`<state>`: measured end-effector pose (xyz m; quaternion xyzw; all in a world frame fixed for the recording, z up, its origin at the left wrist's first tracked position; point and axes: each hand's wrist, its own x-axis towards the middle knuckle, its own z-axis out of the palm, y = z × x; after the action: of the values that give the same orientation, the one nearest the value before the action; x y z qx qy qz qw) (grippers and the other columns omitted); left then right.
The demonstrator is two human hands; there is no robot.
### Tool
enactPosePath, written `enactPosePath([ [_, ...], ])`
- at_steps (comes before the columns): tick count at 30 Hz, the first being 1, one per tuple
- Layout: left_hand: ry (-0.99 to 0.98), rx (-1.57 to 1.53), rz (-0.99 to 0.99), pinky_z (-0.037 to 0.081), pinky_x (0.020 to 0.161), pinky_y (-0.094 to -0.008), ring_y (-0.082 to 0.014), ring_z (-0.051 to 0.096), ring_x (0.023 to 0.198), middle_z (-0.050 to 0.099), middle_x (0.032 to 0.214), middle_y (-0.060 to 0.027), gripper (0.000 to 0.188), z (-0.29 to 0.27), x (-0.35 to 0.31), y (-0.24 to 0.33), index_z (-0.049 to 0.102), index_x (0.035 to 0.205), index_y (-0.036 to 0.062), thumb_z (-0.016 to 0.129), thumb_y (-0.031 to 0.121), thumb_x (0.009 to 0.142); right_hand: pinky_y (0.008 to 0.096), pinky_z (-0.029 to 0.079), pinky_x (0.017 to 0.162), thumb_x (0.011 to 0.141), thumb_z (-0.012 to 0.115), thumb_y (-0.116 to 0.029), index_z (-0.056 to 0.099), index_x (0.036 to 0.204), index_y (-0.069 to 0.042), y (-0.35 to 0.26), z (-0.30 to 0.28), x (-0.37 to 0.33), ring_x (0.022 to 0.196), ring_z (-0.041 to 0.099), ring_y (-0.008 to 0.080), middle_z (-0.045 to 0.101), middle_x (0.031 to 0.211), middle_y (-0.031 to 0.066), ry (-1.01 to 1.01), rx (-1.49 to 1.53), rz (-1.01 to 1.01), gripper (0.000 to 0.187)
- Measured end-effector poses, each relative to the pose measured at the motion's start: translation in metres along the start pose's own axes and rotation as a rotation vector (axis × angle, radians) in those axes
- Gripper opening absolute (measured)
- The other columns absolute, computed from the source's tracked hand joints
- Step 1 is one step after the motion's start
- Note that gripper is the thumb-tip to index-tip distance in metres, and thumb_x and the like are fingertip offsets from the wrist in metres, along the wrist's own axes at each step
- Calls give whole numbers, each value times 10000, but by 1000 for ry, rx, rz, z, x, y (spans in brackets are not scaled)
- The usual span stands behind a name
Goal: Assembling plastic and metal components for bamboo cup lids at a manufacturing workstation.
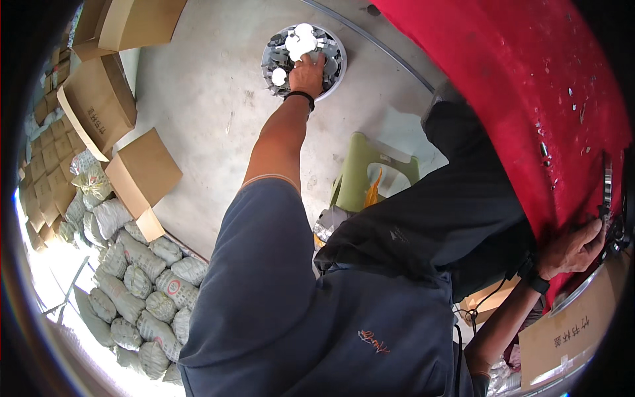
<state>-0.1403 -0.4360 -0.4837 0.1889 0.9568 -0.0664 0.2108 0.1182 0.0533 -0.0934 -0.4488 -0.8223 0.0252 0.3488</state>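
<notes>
My left arm stretches far forward to a round white tub (343, 66) on the floor. Inside it lie several grey parts (270, 58) and several white, rounded pieces (301, 41). My left hand (307, 77) reaches down into them, its fingers curled beside the white pieces; what they grip is hidden. At the far right, my right hand (574, 250) rests by the edge of the red-covered surface (516, 86). Its fingers are pressed together near a small dark and metallic object (606, 206), and whatever they hold is too small to make out.
A green plastic stool (349, 173) stands by my leg. Open cardboard boxes (145, 169) line the left, beside stacked, filled sacks (142, 311). Another carton (569, 334) sits below my right hand. Small bits (544, 151) are scattered on the red surface.
</notes>
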Motion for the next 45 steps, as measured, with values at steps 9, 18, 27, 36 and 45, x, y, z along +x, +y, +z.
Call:
enactPosePath([
  [9,77,-81,37,659,852,-509,-412,773,1052,661,1241,-228,598,4,-4,-5,660,1512,303,711,131,942,394,587,894,1111,699,-426,779,1280,59,-6,2,-3,968,754,256,826,1119,175,-4,7,4,520],
  [18,26,-197,93,633,991,-508,-425,764,1118,669,1323,-234,594,-43,-9,-26,773,1426,290,725,47,886,344,587,799,1116,715,-395,785,1306,14,-12,0,-4,904,748,203,825,1066,144,-52,23,-31,457],
  [27,113,-293,111,598,1078,-488,-400,729,1202,686,1387,-199,581,-82,-7,-49,807,1366,244,798,40,822,347,588,940,1116,729,-345,762,1350,2,-13,5,-8,1032,771,214,818,1183,152,-65,235,-16,420],
  [36,191,-774,-194,632,827,-364,-254,790,830,833,964,-118,430,-138,-40,-94,841,1210,61,906,206,810,366,596,902,1102,737,-373,780,1305,-4,-19,10,-8,1028,775,243,822,1156,151,-55,267,-73,424],
  [45,29,-1869,-120,645,977,-387,-235,761,1137,741,1318,-138,569,-278,-171,-43,626,1501,-47,795,-30,958,396,614,867,1090,742,-302,784,1274,-27,-21,5,-9,982,798,278,825,1117,164,-44,380,-32,334],
])
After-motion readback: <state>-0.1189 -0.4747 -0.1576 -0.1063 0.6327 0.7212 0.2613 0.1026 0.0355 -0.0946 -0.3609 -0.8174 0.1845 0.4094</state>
